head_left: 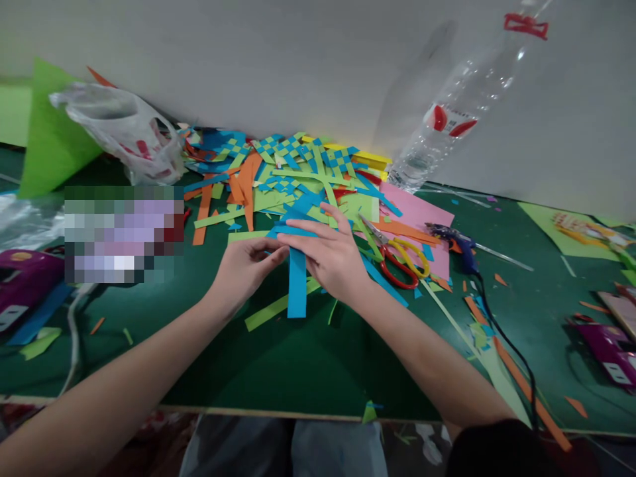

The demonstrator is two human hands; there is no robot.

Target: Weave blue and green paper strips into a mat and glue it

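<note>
2 hands steady blue paper strips [297, 291] at the middle of the green surface [248, 377].
Near, 1 strip points toward the person, its end free of both hands. The left hand [243, 265] closes its fingers on the strips' left edge, seemingly to pin them, though the contact is partly hidden; the right hand [340, 262] lies across the top, fingers extended and ungripping, apparently to keep the paper flat. A light-green strip [271, 313] slants underneath. Just right, red-and-yellow scissors [400, 278] rest within easy reach; farther right, a glue gun [463, 252] sits with its cord trailing near. Far, woven blue-and-green pieces [293, 151] pile by the wall [308, 66], leaving the near side for handwork.
</note>
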